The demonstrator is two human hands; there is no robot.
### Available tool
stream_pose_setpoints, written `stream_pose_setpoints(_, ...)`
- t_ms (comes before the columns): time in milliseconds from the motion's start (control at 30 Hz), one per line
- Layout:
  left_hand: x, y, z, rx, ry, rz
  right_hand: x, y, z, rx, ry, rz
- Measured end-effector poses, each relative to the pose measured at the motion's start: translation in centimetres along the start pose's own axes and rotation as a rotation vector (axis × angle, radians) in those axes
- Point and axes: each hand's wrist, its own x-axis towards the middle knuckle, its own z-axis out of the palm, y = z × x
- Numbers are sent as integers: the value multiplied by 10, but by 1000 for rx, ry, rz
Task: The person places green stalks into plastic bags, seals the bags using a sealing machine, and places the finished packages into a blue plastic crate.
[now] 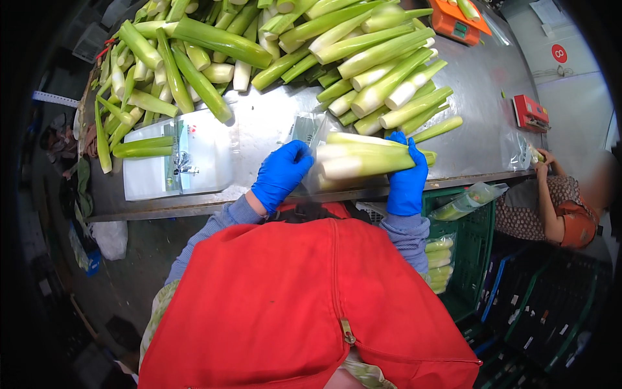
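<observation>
In my right hand (pixel 409 182), gloved in blue, I hold a bundle of water bamboo shoots (pixel 359 163) lying crosswise, green ends toward the palm and white ends pointing left. A clear printed plastic bag (pixel 307 129) lies at those white ends; how far it covers them is hard to see through the film. My left hand (pixel 282 171), also in a blue glove, is curled with thumb and fingertips pinching the bag's film. Both hands are over the front edge of the metal table (pixel 262 109). Just beyond lies a large heap of loose shoots (pixel 223 44).
Flat printed bags (pixel 204 150) lie to the left, with a shoot on them. An orange scale (pixel 454 22) stands at the back right, near a red sealer (pixel 530 114). A green crate (pixel 469 262) holds bagged shoots (pixel 440 262). A co-worker (pixel 559 209) handles a bag at right.
</observation>
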Motion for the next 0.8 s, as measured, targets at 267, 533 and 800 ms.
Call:
stream_pose_setpoints(267,6,30,-10,356,-231,-145,7,10,-22,38,77,-60)
stream_pose_setpoints(533,9,27,-4,626,-369,-18,9,-24,3,58,153,42)
stream_pose_setpoints(800,14,9,10,-129,-220,-234,-13,8,-2,1,114,-138)
